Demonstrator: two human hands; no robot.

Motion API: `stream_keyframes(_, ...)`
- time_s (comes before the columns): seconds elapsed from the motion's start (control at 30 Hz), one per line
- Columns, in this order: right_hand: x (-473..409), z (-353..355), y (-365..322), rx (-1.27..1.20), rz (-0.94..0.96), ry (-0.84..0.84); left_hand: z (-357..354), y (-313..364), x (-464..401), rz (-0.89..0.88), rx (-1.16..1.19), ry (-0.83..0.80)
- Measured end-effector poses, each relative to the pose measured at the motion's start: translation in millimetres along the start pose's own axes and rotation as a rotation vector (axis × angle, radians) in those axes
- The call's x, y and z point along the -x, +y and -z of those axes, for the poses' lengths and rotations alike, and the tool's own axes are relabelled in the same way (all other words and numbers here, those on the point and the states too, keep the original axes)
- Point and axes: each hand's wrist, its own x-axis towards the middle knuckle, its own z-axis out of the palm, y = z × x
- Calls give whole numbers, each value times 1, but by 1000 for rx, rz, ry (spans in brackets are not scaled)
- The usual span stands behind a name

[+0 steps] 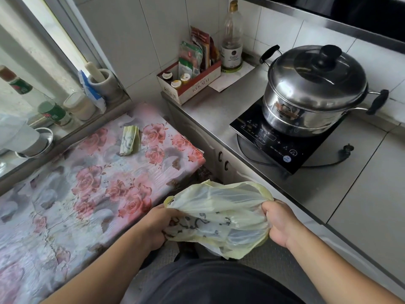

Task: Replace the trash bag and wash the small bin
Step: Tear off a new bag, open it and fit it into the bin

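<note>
Right now both hands hold 1 thin yellow trash bag (219, 218) stretched between them, low in the near middle of the view, above the floor and in front of the person's dark clothing. The left hand (161, 224) has its fingers curled tight around the bag's left edge; the right hand (279, 222) has its fingers bunched around the right edge, so the mouth of the bag gapes open toward the far side. Dark printed marks show through the plastic.

To the left stands a table with a rose-patterned cloth (87, 183), and on it, toward the far side, lies a folded stack of yellow bags (129, 140), well apart from the hands. To the right runs a grey counter (361, 183) carrying a black induction cooker (282, 141) with a lidded steel pot (315, 88) on top. In the far corner sit a cardboard box of packets (190, 84) and, just beside it, 1 tall bottle (232, 38). No bin can be seen.
</note>
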Motion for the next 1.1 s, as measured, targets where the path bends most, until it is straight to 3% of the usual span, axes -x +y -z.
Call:
stream_keyframes(0.1, 4, 6, 1, 33, 24, -132, 6, 0, 6, -10, 33, -266)
stream_keyframes(0.17, 7, 9, 3, 94, 46, -277, 5, -1, 11, -30, -45, -308)
stream_keyframes(0.23, 9, 9, 8, 328, 82, -355, -1, -5, 8, -92, -180, -97)
stream_keyframes(0.27, 8, 6, 12, 494, 127, -308, -5, -8, 4, -154, -263, 61)
stream_keyframes(0.33, 0, -1, 21, 791, 216, -12, -11, -12, -2, -347, -538, 323)
stream_keyframes(0.4, -4, -4, 25, 911, 253, 274, -8, -16, -9, -453, -837, 466)
stream_keyframes(0.47, -8, -1, 30, 865, 245, 374, 2, -21, -16, -413, -932, 511)
stream_keyframes(0.6, -12, 9, 45, 791, 182, 352, 10, -36, -25, -306, -892, 532)
stream_keyframes(0.8, -21, 11, 81, 726, 77, 104, -9, -77, -33, -204, -608, 221)
stream_keyframes(0.9, -33, 15, 105, 673, 70, 168, -17, -104, -49, -201, -585, 236)
stream_keyframes(1.1, -88, 27, 163, 737, -11, 275, -14, -151, -112, -110, -776, 248)
